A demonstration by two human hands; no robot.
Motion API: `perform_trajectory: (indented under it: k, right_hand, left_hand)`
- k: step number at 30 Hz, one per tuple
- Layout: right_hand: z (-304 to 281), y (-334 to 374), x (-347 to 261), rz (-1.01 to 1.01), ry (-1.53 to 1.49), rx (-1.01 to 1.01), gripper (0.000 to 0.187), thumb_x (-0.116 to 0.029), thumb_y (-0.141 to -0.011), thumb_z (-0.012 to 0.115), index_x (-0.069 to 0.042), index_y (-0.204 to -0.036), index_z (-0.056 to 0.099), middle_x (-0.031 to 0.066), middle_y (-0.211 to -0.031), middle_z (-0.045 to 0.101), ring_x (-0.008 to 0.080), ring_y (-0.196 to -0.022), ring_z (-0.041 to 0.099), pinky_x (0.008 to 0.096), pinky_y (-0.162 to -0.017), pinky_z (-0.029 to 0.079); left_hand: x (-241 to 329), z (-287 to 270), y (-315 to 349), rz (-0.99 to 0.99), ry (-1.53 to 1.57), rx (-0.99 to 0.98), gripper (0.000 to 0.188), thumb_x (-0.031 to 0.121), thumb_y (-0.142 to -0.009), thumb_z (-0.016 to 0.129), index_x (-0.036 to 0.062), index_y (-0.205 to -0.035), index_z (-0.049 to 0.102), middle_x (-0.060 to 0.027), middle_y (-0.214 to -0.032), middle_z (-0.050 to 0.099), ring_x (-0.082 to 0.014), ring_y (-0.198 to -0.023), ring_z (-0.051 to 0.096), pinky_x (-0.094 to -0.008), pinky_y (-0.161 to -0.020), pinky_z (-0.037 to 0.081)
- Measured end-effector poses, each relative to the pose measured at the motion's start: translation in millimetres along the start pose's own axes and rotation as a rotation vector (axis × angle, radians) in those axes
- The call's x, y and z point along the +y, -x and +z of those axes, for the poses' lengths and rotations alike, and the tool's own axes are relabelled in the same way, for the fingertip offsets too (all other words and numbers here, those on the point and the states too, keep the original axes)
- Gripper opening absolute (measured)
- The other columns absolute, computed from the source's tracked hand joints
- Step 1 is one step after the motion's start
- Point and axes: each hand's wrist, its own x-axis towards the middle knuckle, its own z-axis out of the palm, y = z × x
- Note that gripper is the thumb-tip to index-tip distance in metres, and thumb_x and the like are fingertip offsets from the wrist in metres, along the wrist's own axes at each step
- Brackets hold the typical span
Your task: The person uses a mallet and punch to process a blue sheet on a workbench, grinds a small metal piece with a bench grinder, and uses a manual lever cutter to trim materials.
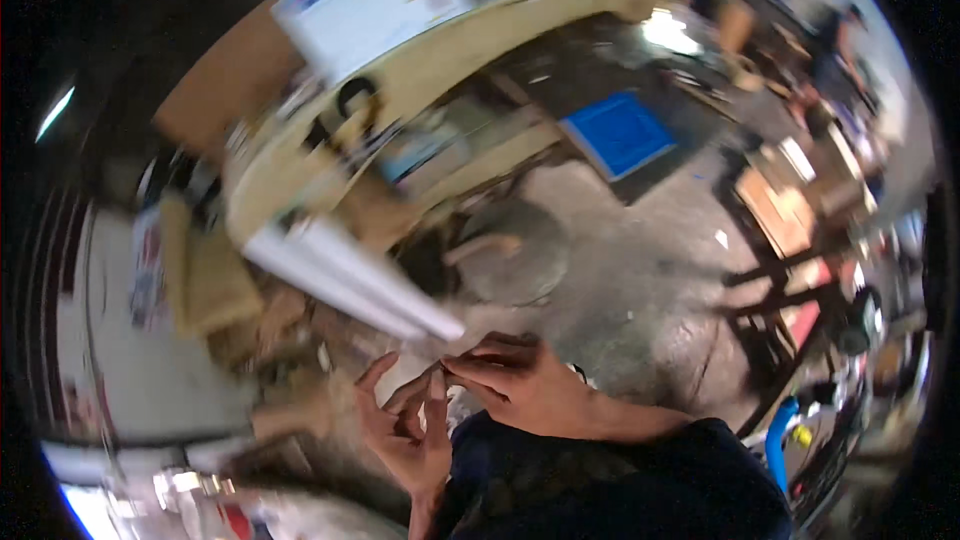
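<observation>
Left hand [405,430], fingers spread, and pinching right hand [515,380] meet fingertip to fingertip just below the white tube [350,280], which slants up-left.

My hands: left hand [405,430] bare, no glove, ring or watch visible. Right hand [520,385] bare likewise; right forearm uncovered to a dark navy sleeve [690,460], plain, loosely fitted.

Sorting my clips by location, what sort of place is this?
Likely a workshop: a long cluttered wooden workbench, a blue square mat on a dusty concrete floor, and wooden frames around.
</observation>
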Motion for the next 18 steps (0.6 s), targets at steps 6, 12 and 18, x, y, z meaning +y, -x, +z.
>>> perform_trajectory:
  k: [6, 12, 18]
  right_hand:
    - [-125.1, 48.2, 55.2, 0.605, -0.355, 0.838, 0.013, 0.001, -0.084, 0.071, 0.002, -0.097, 0.073, 0.0113, -0.091, 0.074, 0.0128, -0.081, 0.069, 0.026, -0.071, 0.053]
    - [-206.5, 134.1, 82.8, 0.663, -0.058, 1.379, 0.018, -0.003, -0.083, 0.074, 0.0, -0.101, 0.075, 0.013, -0.093, 0.074, 0.0141, -0.076, 0.068, 0.0257, -0.068, 0.053]
    - [-285.2, 171.0, 115.4, 0.818, -0.041, 1.803, 0.014, -0.008, -0.085, 0.075, 0.001, -0.096, 0.074, 0.006, -0.087, 0.071, 0.0078, -0.077, 0.063, 0.0227, -0.067, 0.051]
  left_hand:
    - [-4.0, 183.7, -55.9, 0.234, 0.025, -0.767, 0.029, -0.003, -0.089, 0.065, -0.0077, -0.117, 0.059, -0.0153, -0.106, 0.069, -0.0164, -0.094, 0.066, -0.0272, -0.083, 0.054]
    - [-11.2, 361.3, -33.3, 0.253, 0.234, -1.454, 0.025, -0.007, -0.083, 0.071, -0.0037, -0.108, 0.068, -0.0147, -0.103, 0.07, -0.0163, -0.093, 0.067, -0.0278, -0.082, 0.055]
    - [-11.4, 512.6, 2.0, 0.203, 0.342, -1.79, 0.021, -0.008, -0.082, 0.072, -0.0014, -0.102, 0.071, -0.0174, -0.094, 0.071, -0.0184, -0.088, 0.069, -0.0276, -0.075, 0.056]
